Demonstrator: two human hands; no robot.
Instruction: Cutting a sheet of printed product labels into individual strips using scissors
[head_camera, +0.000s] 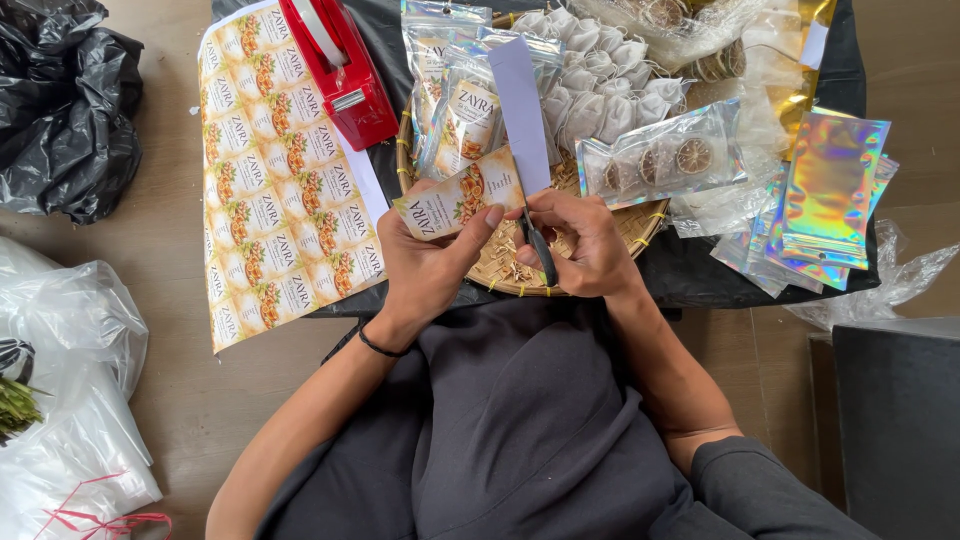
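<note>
Label sits pinched in my left hand, thumb on top, fingers curled under, held over the near rim of the basket. It's a small printed strip, tan with orange fruit art, tilted up to the right. My right hand is closed around the scissors, dark handle in the grip, fingers wrapped tight. Blades run up and away from me, with a pale backing strip standing up along them; can't tell whether the blades are open or shut, the strip covers them. Both hands nearly touch, thumbs just beside each other above the basket edge. Left of my hands, a label sheet lies flat on the table, same print repeated in rows, its right edge touching the black cloth. Red tape dispenser sits at the sheet's top right corner, partly on the cloth. In the basket: labelled pouches leaning at the back left, white tea bags piled behind the strip, a clear pouch with dried citrus slices on the right rim. Holographic pouches are stacked on the cloth further right. Black bag lies far left, white plastic bags below it near my left elbow.
</note>
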